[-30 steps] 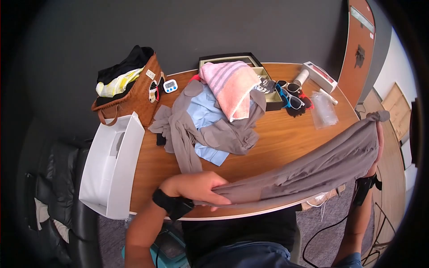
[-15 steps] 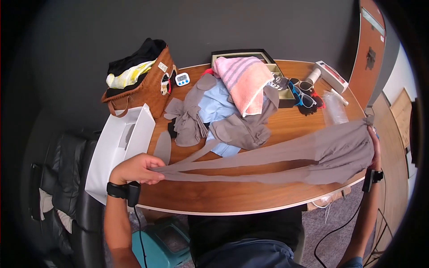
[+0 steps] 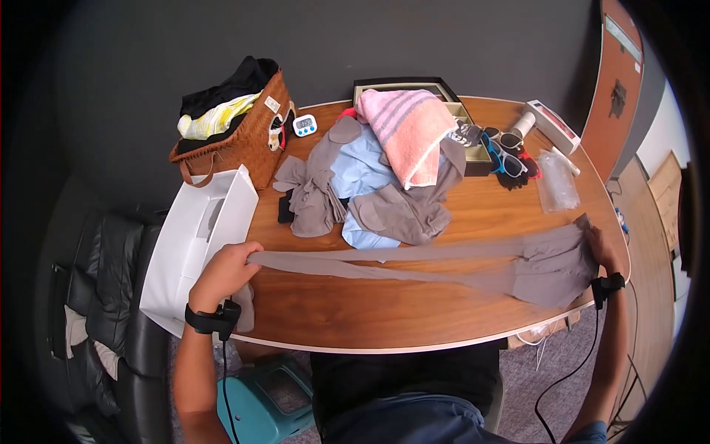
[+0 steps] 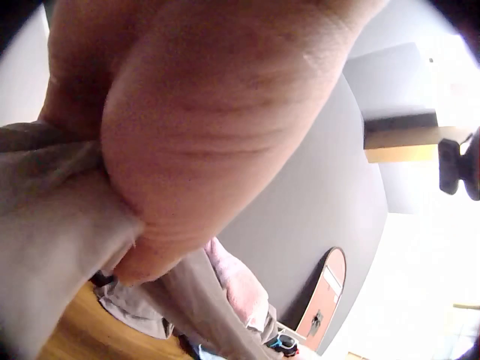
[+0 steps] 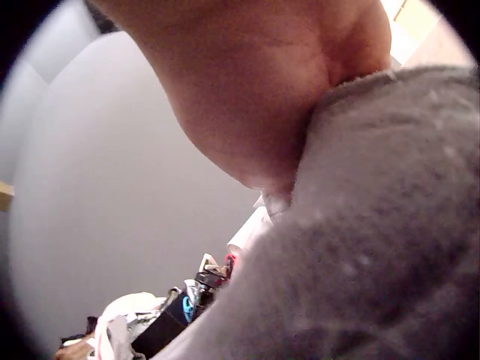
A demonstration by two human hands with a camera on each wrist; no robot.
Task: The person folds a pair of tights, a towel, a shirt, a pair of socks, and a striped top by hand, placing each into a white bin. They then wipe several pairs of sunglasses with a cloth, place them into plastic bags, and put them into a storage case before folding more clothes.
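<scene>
Grey tights [image 3: 551,266] are stretched lengthwise over the table's front half, the two legs running left and the wider top end at the right. My left hand [image 3: 228,272] pinches the legs together beside the white box, and a loose foot end [image 3: 244,307] hangs below it. My right hand [image 3: 605,248] grips the top end near the table's right edge. In the left wrist view grey fabric [image 4: 60,225] passes under the thumb; in the right wrist view bunched fabric [image 5: 390,210] covers the fingers.
A pile of grey garments [image 3: 403,214], a light blue cloth [image 3: 362,166] and a pink towel [image 3: 414,140] lies behind the tights. At left stand a white box [image 3: 174,277] and a brown bag [image 3: 244,148] of clothes. Sunglasses [image 3: 506,163] and a plastic bag [image 3: 558,185] lie back right.
My left hand has slid leftward along the tights, then slightly up, drawing the legs out straight. The right hand has come lower and a little inward, with the top end still in its grip.
</scene>
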